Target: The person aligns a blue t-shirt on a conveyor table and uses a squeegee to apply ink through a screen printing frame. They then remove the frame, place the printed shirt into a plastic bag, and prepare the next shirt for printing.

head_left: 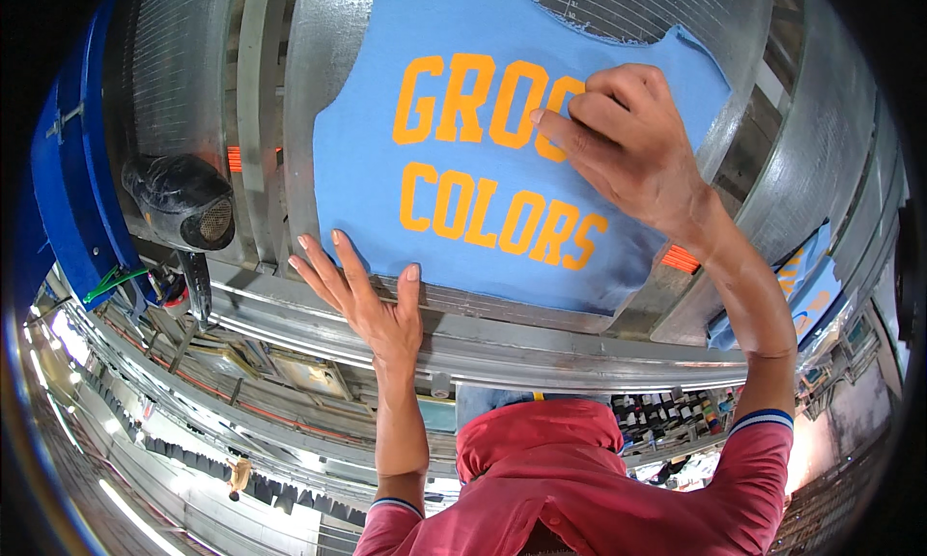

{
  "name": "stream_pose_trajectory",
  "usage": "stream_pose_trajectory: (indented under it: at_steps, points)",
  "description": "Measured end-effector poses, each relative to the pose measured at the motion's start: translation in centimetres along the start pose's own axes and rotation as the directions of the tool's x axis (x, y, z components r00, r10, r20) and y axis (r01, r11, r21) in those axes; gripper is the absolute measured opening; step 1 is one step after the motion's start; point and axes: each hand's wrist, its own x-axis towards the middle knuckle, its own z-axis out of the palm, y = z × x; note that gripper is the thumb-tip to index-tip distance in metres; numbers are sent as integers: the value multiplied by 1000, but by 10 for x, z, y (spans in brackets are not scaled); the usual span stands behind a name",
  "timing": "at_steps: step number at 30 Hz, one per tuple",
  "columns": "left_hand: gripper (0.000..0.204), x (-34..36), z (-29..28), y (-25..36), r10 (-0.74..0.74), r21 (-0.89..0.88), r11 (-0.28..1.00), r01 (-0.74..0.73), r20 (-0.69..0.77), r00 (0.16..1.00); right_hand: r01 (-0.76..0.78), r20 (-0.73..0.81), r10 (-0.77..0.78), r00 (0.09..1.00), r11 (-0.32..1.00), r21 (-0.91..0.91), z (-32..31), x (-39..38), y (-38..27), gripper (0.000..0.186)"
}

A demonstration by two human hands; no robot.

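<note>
A light blue cut garment panel (357,170) with orange block lettering lies flat on a grey metal print board, its neckline edge raw. My left hand (372,305) is open at the panel's lower left edge, fingers spread and the fingertips at the cloth. Over the right part of the lettering, my right hand (632,145) is closed with its fingers curled in. It covers some of the upper line of print. Whatever those fingers may hold is hidden.
A black hand-held dryer (183,203) sits left of the panel, beside a blue metal frame (75,170). Another light blue printed piece (816,285) lies on the neighbouring board at right. A metal rail (502,334) runs between the boards and my body.
</note>
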Motion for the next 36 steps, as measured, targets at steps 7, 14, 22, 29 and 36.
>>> stream_pose_trajectory:
  at_steps: [7, 14, 22, 29, 36]
  points:
    - [77, -1, -1, -2, 2, 14, 1000, -2, 23, 1000, 17, -23, -18, 1000, 1000, -8, 0, 2, 3, 32]
    - [77, 1, -1, -1, 17, 11, 1000, -17, 33, 999, 16, -36, -16, 999, 1000, 3, 1, 2, 1, 28]
    - [77, -1, 1, -2, -8, -7, 1000, 8, -4, 1000, 11, -31, -11, 999, 1000, -21, 1, 3, -1, 27]
    - [78, 0, 0, -1, -10, -11, 1000, 10, -2, 1000, 15, -48, -17, 999, 999, -32, 4, 1, -1, 31]
    - [77, 0, 1, -2, -1, -4, 1000, 1, -10, 1000, -33, -50, 29, 998, 997, -72, 2, 6, -3, 35]
